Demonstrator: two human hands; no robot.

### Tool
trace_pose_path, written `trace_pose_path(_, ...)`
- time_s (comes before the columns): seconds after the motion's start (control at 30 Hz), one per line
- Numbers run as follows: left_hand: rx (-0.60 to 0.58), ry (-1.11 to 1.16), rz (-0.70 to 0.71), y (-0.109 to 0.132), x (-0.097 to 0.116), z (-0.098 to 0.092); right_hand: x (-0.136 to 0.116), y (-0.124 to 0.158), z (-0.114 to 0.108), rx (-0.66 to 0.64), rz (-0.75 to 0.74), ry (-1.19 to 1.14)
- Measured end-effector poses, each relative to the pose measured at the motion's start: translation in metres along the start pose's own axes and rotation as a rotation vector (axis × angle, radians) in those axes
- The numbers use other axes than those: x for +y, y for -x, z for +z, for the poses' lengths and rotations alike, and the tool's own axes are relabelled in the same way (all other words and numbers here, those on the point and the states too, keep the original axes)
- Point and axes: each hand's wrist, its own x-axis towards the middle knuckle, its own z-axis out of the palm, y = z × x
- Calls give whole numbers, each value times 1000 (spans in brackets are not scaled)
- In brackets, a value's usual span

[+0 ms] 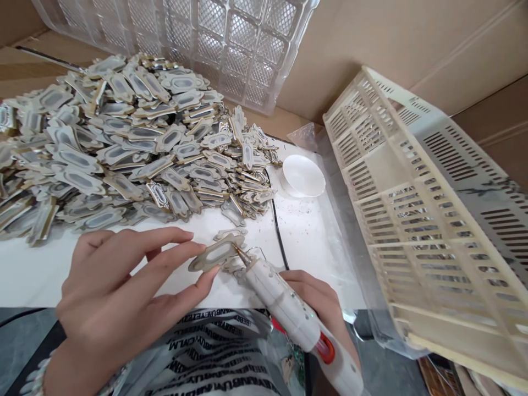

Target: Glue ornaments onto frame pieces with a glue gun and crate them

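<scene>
Between the thumb and fingers of my left hand (124, 280) is a flat, grey, frame-shaped piece (198, 264) with a long oval centre and a pale border. My right hand (317, 297) is wrapped around a white hot glue gun (284, 302) with a red part near its grip. The metal nozzle (242, 254) points at the right end of the frame piece, touching it or very close. A few similar pieces (235, 264) lie on the white table just behind and under it. Most of my right hand's fingers are hidden by the gun.
A large heap of the same frame pieces (124, 143) covers the left and back. Behind it leans a clear plastic tray (231, 49). A white bowl (303, 176) stands at the right, beside a cream slatted crate (396, 203). A black cable (279, 231) crosses the white table (317, 242).
</scene>
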Motion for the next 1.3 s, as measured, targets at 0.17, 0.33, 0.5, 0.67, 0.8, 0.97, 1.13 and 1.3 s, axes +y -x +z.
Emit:
trace_pose_path(0.17, 41, 12, 39, 3, -6, 2, -2, -2, -1, 25, -22, 4)
trace_pose_path(0.33, 84, -18, 104, 16, -18, 7, -2, -2, -1, 3, -14, -9)
trace_pose_path(0.5, 87, -42, 114, 24, -20, 6, 1, 1, 0, -1, 2, -3)
trace_pose_path(0.67, 81, -37, 127, 21, -19, 6, 1, 2, 2, -8, 2, -9)
trace_pose_path(0.8, 97, -40, 118, 20, -19, 7, 1, 3, 2, -6, 20, 21)
trace_pose_path(0.97, 79, -50, 93, 26, -21, 6, 0, 3, 3, -6, 5, 27)
trace_pose_path(1.13, 57, -62, 149, 34, -26, 6, -3, 1, 3, 1, 15, -23)
trace_pose_path(1.3, 51, -26, 82, 34, -27, 8, -2, 0, 2, 33, 11, -39)
